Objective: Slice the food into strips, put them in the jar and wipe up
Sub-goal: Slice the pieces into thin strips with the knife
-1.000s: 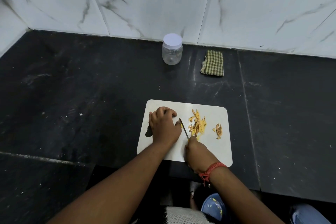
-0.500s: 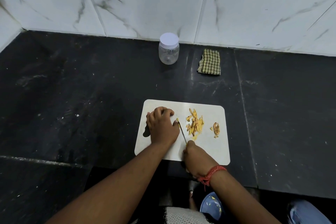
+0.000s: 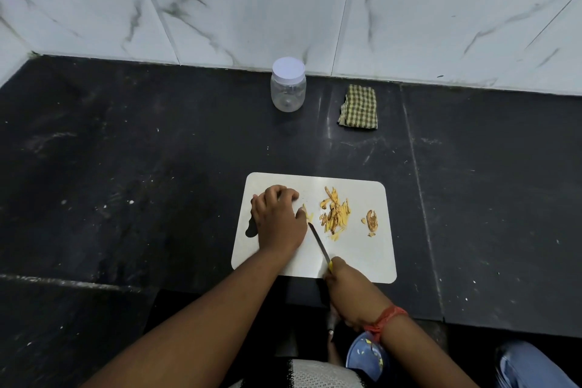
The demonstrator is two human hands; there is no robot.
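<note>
A white cutting board (image 3: 362, 258) lies on the black counter. My left hand (image 3: 278, 217) sits curled on its left part, fingers pressing a small yellow piece of food (image 3: 306, 213) that shows at the thumb side. My right hand (image 3: 349, 290) grips the handle of a thin knife (image 3: 318, 242); its blade points up-left, with the tip beside my left thumb. A pile of yellow-orange strips (image 3: 335, 214) lies mid-board. A brownish scrap (image 3: 371, 220) lies to the right of the pile. The clear jar (image 3: 288, 85) with a white lid stands closed at the wall.
A folded green checked cloth (image 3: 359, 107) lies right of the jar. The marble-tiled wall (image 3: 283, 3) bounds the counter at the back. The counter's front edge (image 3: 409, 318) runs just below the board. A blue object (image 3: 367, 356) shows below my right wrist.
The knife has drawn back toward me and its tip now sits near my left thumb. My left hand stays on the food piece. The view shifted slightly.
</note>
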